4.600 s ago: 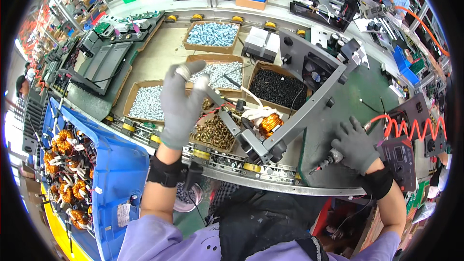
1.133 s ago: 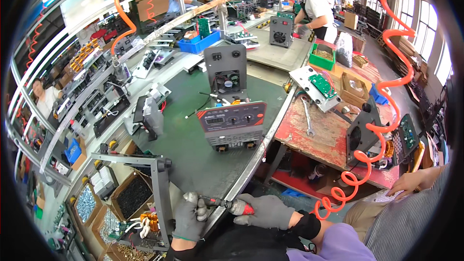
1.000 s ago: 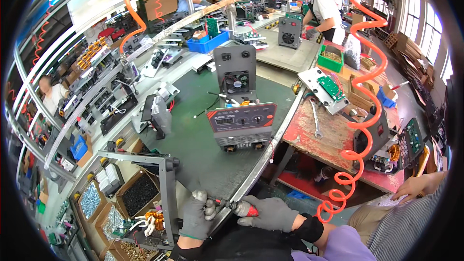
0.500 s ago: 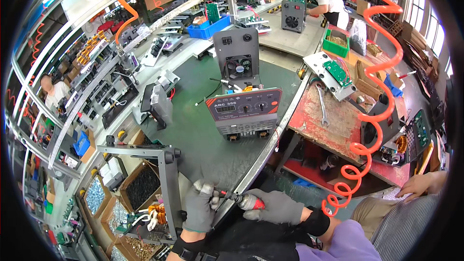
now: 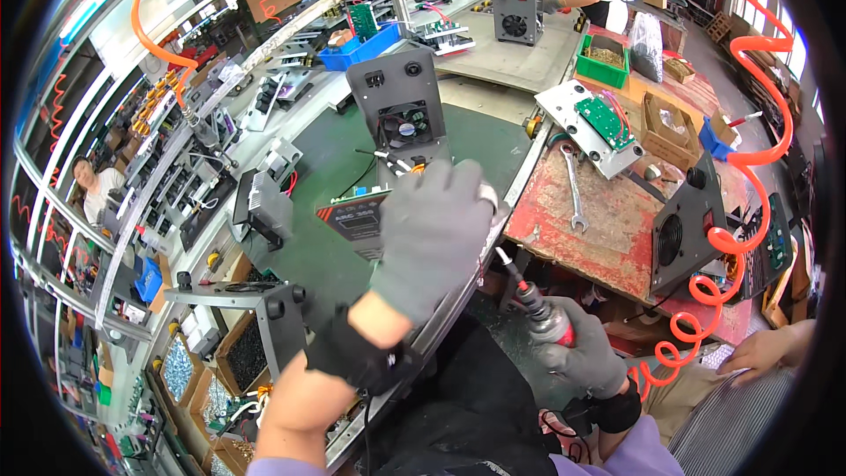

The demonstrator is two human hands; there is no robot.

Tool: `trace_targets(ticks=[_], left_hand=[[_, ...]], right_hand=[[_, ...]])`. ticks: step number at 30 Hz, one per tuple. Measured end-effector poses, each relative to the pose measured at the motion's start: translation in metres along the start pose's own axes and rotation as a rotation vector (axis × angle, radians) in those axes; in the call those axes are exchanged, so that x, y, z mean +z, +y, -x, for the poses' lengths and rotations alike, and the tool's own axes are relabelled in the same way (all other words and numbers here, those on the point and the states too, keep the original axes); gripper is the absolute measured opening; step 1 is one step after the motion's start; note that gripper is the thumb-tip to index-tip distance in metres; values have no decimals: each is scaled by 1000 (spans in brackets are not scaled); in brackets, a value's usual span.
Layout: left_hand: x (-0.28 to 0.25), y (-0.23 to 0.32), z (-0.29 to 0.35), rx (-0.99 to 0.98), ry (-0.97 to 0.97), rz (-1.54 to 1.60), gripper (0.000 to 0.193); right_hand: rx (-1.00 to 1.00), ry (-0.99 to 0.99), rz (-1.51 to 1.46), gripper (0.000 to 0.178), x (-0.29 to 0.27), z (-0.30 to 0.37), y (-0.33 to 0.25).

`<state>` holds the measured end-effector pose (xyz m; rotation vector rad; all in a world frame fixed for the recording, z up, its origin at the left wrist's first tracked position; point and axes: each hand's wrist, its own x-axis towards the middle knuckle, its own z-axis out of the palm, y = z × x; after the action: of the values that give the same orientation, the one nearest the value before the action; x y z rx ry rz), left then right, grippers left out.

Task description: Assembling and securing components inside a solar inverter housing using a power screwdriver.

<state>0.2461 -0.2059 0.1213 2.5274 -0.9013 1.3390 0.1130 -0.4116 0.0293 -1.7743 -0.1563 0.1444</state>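
Note:
My gloved left hand (image 5: 436, 238) reaches over the dark front panel (image 5: 352, 220) of a welding machine and covers its right part. Its fingers bend over the panel's top edge, with the fingertips hidden. Behind it stands the machine's grey rear panel (image 5: 401, 106), with a fan set in it. My gloved right hand (image 5: 582, 353) is wrapped round a power screwdriver (image 5: 548, 322) with a red and metal body. The screwdriver's bit points up and left, beside the bench's metal edge and apart from the machine.
A wrench (image 5: 573, 185) and a plate with a green circuit board (image 5: 599, 128) lie on the worn red table. An orange coiled hose (image 5: 749, 159) hangs at right. Boxes of screws (image 5: 242, 353) stand lower left. Another person's hand (image 5: 771, 348) rests at far right.
My left hand has left the screwdriver's tip and moved up to the machine's front panel. My right hand has carried the screwdriver right. The front panel now stands more tilted, and the view has shifted.

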Motion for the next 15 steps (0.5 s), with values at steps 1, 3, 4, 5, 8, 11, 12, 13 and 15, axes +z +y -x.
trace_targets(ticks=[1,3,4,5,8,11,12,13,15], left_hand=[[11,-10,-4,92,-52,-24,20],[20,-28,-14,144,-74,-51,28],[16,-40,-15,101,-46,-53,33],[9,-53,-10,-38,-9,-118,33],[-31,-103,3,-563,-193,-563,32],[-35,-130,5,-731,-504,-746,30],[-24,-133,4,-704,-631,-616,36],[-8,-137,3,-727,-723,-399,40],[27,-135,-3,-791,-950,-472,51]], right_hand=[[36,17,-81,66,-3,1,-4],[73,59,-101,70,-12,-3,4],[78,57,-101,70,-13,-4,3],[98,74,-144,67,-13,-6,4],[74,56,-208,65,-21,-14,6],[39,84,-251,74,-19,-19,7],[35,67,-253,74,-19,-22,10],[27,51,-278,74,-18,-26,13],[29,32,-298,75,-19,-33,16]])
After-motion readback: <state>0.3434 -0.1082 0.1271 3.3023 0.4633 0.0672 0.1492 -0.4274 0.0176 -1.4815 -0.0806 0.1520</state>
